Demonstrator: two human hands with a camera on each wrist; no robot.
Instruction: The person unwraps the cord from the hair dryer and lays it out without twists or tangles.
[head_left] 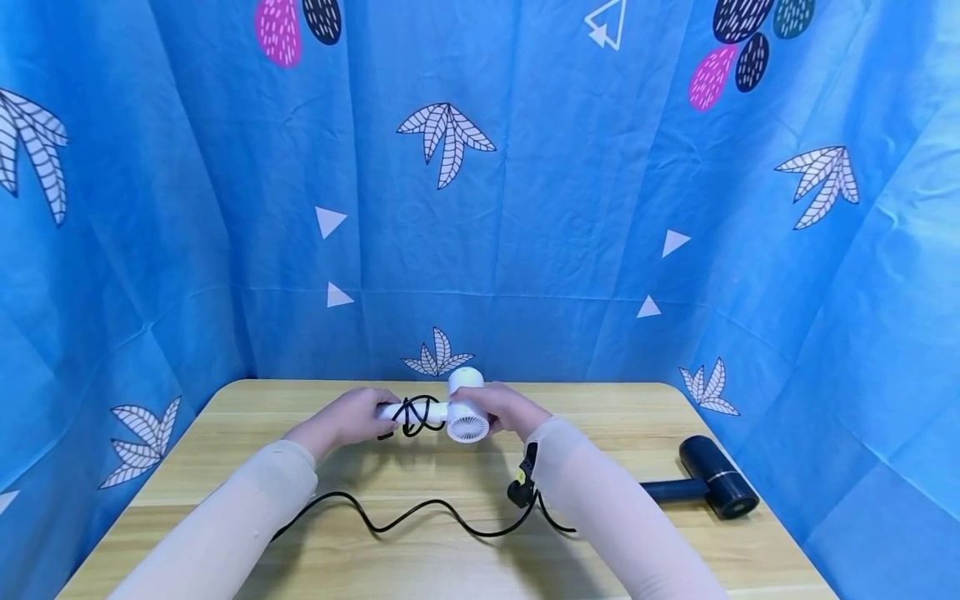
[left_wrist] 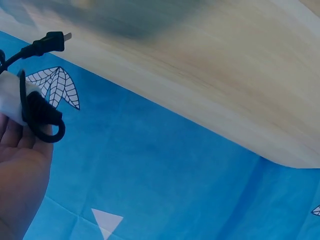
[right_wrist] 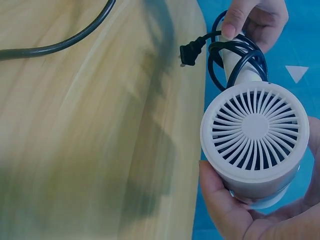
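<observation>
Both hands hold a white hair dryer [head_left: 467, 427] above the far part of the table. My left hand [head_left: 356, 417] grips the end of its handle, and a black cord [right_wrist: 235, 47] is wound in loops around that handle. Its two-pin plug [right_wrist: 190, 53] sticks out beside the loops. Around the barrel curl the thumb and fingers of my right hand [head_left: 506, 406]. The round slotted grille [right_wrist: 255, 126] faces the right wrist camera. In the left wrist view only part of the left hand [left_wrist: 22, 170] and the handle's end show.
A black hair dryer [head_left: 718, 477] lies on the wooden table [head_left: 600, 408] at the right, its handle partly behind my right sleeve. A black cord [head_left: 442, 502] snakes across the table in front of me. Blue patterned curtain [head_left: 562, 208] surrounds the table's back and sides.
</observation>
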